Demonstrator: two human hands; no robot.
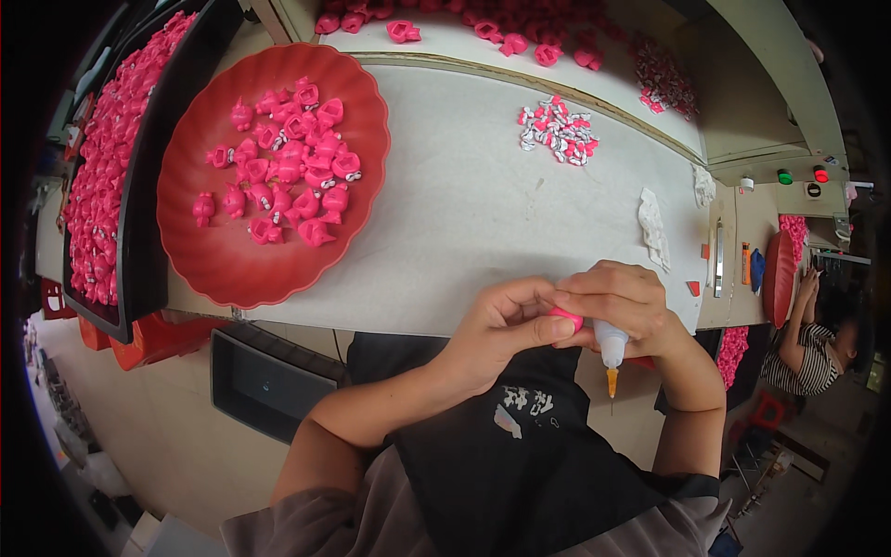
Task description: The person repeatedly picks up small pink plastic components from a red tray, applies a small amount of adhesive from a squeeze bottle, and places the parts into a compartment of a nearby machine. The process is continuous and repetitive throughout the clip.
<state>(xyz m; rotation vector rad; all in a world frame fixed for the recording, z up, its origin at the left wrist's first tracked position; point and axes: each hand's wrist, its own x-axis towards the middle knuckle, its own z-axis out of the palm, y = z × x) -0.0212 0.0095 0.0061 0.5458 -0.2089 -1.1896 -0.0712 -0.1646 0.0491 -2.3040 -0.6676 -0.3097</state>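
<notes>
Close in front of me, over the near edge of the white work surface, my two hands meet. A small pink plastic figure part (565, 319) is pinched between the thumb and fingers of my left hand (509, 327). My right hand (620, 295) is closed round a white glue bottle (610, 340), whose amber needle tip points down toward my lap. The right fingertips reach the top of the pink part, and whether they also grip a small piece there is hidden. Farther off lies a pile of small white and pink pieces (560, 132).
A red scalloped bowl (190, 246) of pink parts stands at left, beside a black tray (139, 269) heaped with more. A shelf (445, 37) at the back bears pink parts. Crumpled white tissue (652, 228) lies at right. Beyond, a person in a striped top (800, 362) sits working.
</notes>
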